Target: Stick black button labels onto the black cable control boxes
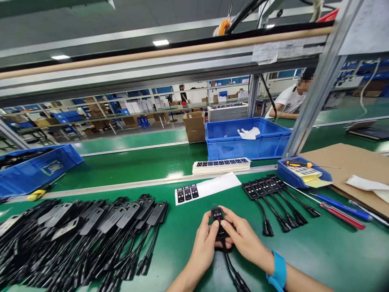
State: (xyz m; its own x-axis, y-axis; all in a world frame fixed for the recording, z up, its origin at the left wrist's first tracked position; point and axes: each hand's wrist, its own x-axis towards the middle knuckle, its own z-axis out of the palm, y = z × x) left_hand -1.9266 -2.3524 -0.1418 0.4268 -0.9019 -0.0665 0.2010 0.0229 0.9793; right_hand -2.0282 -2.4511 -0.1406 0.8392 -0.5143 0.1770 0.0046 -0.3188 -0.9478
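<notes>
Between my two hands is a small black control box (217, 215) with a dark label on its face and two cables hanging toward me. My left hand (204, 239) grips its left side, thumb pressed on the face. Opposite it, my right hand (243, 237) holds the right side, its thumb also on the label. Just beyond lies a white label sheet (212, 187) with three dark labels at its left end. Several labelled control boxes (263, 188) lie in a row to the right. On the left is a large pile of cabled boxes (100, 221).
Stacked label sheets (221, 167) lie before a blue bin (243, 146). A small blue tray (304, 174) holds a yellow-handled screwdriver. Red (346, 215) and blue (343, 206) handled tools lie at right, by cardboard (343, 162). Another blue bin (39, 166) stands left. A person (288, 99) sits beyond.
</notes>
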